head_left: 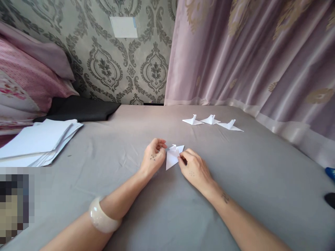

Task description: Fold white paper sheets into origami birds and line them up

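A small white folded-paper bird [172, 158] lies between my two hands above the grey sheet, a pointed wing toward me and a short folded tip at its top. My left hand [154, 155] is at its left edge, fingers curled and thumb against the paper; the exact grip is partly hidden. On the other side, my right hand [195, 167] pinches the bird's right edge between thumb and fingertips. Farther back to the right stand three finished-looking white paper birds in a row: a left one [193, 121], a middle one [210, 120] and a right one [230, 125].
A stack of white paper [39, 139] lies at the left, before a folded black cloth [81, 108]. Pink bedding [31, 69] is heaped beyond it. A pink curtain [222, 52] hangs along the right and back. Dark and blue objects [330, 173] show at the right edge.
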### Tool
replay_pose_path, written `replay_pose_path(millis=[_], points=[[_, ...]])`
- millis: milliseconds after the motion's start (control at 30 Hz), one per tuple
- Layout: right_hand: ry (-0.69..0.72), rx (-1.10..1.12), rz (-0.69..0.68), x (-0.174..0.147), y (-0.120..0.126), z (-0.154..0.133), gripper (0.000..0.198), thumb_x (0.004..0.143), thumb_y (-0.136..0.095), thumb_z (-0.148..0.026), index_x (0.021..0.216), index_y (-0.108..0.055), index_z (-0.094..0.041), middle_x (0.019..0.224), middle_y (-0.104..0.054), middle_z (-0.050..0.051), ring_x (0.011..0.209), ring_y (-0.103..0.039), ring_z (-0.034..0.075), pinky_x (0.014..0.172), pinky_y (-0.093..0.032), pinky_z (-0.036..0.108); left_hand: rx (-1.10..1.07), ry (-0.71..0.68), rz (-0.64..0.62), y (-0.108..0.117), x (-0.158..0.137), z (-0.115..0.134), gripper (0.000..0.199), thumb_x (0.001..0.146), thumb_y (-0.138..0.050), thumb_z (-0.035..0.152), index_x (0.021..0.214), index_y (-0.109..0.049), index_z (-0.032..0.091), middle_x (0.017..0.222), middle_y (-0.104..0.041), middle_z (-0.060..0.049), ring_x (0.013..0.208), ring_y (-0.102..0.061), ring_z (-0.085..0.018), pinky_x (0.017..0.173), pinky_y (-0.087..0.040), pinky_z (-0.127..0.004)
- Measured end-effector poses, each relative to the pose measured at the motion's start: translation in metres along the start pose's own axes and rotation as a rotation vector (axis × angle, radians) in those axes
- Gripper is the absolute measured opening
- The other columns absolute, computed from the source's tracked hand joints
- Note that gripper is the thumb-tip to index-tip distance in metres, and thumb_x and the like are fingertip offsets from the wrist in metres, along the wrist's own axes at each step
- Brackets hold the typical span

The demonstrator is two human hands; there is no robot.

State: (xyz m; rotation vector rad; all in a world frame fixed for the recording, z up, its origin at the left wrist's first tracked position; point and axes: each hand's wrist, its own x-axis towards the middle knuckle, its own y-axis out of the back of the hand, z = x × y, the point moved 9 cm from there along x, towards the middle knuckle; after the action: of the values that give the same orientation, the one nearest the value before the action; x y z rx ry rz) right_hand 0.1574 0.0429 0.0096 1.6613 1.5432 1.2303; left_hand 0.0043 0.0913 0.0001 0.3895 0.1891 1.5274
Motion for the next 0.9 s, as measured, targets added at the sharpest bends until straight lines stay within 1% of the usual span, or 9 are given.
replay_pose_path(millis=[67,167,233,300,367,467,600,767,900], points=[[0.005,0.014,-0.011,-0.002,0.004,0.004,0.018,0.090,-0.047,-0.021,0.080,-0.062,-0.022,0.086,-0.061,0.004,0.075,-0.058,0.016,0.064,-0.039,0.027,0.029,-0.021,-0.065,-0.005,-0.004,0.007,0.040,0.068,-0.047,0.008,0.106,-0.057,0.016,0.102,-0.067,-0.007,0.091,-0.060,-0.018,0.074,-0.047,-0.029],[0.034,0.082,-0.051,-0.007,0.008,0.008,0.018,0.092,-0.046,-0.021,0.085,-0.063,-0.023,0.089,-0.060,0.003,0.081,-0.059,0.016,0.069,-0.042,0.026,0.064,-0.031,-0.214,-0.018,-0.011,0.012,0.050,0.066,-0.053,0.010,0.116,-0.056,0.018,0.115,-0.063,-0.009,0.105,-0.055,-0.022,0.082,-0.046,-0.032],[0.052,0.143,-0.080,-0.010,0.008,0.009,0.019,0.093,-0.045,-0.021,0.088,-0.063,-0.023,0.091,-0.060,0.003,0.085,-0.059,0.016,0.072,-0.042,0.026,0.102,-0.035,-0.297,-0.026,-0.016,0.013,0.048,0.068,-0.060,0.016,0.116,-0.058,0.020,0.114,-0.062,-0.008,0.104,-0.056,-0.023,0.084,-0.046,-0.034],[0.052,0.169,-0.092,-0.012,0.008,0.010,0.019,0.094,-0.044,-0.022,0.089,-0.063,-0.023,0.092,-0.060,0.003,0.086,-0.059,0.016,0.073,-0.042,0.026,0.150,-0.053,-0.344,-0.033,-0.018,0.013,0.035,0.072,-0.064,0.026,0.107,-0.064,0.022,0.102,-0.063,-0.006,0.095,-0.058,-0.023,0.081,-0.046,-0.033],[0.032,0.157,-0.092,-0.013,0.006,0.012,0.018,0.093,-0.047,-0.025,0.085,-0.063,-0.023,0.090,-0.060,0.002,0.082,-0.059,0.016,0.070,-0.042,0.027,0.184,-0.099,-0.358,-0.037,-0.019,0.013,0.022,0.077,-0.064,0.036,0.093,-0.068,0.021,0.085,-0.062,-0.003,0.086,-0.058,-0.021,0.075,-0.045,-0.031],[-0.013,0.135,-0.091,-0.013,0.003,0.015,0.017,0.090,-0.051,-0.028,0.078,-0.061,-0.023,0.087,-0.061,0.002,0.074,-0.058,0.015,0.064,-0.040,0.027,0.195,-0.171,-0.334,-0.038,-0.018,0.014,0.021,0.080,-0.063,0.041,0.081,-0.067,0.021,0.074,-0.060,-0.001,0.079,-0.056,-0.019,0.069,-0.043,-0.027],[-0.078,0.211,-0.019,-0.013,0.005,0.019,0.006,0.084,-0.058,-0.030,0.083,-0.058,-0.024,0.087,-0.062,0.002,0.072,-0.057,0.015,0.064,-0.042,0.028,0.195,-0.199,-0.316,-0.039,-0.017,0.013,0.019,0.080,-0.063,0.039,0.080,-0.067,0.021,0.072,-0.061,0.000,0.075,-0.056,-0.017,0.066,-0.042,-0.025],[-0.042,0.330,0.028,-0.015,0.007,0.011,0.004,0.083,-0.057,-0.027,0.086,-0.056,-0.024,0.089,-0.063,0.001,0.077,-0.059,0.016,0.068,-0.045,0.028,0.207,-0.192,-0.314,-0.039,-0.017,0.014,0.013,0.080,-0.062,0.032,0.078,-0.067,0.020,0.069,-0.061,0.001,0.069,-0.056,-0.015,0.063,-0.040,-0.023],[-0.110,0.378,0.078,-0.014,0.010,0.015,0.010,0.081,-0.059,-0.028,0.088,-0.054,-0.024,0.086,-0.064,0.001,0.077,-0.060,0.017,0.068,-0.045,0.029,0.217,-0.213,-0.314,-0.039,-0.018,0.019,0.013,0.080,-0.060,0.030,0.078,-0.068,0.020,0.069,-0.061,0.001,0.070,-0.057,-0.015,0.063,-0.040,-0.024]])
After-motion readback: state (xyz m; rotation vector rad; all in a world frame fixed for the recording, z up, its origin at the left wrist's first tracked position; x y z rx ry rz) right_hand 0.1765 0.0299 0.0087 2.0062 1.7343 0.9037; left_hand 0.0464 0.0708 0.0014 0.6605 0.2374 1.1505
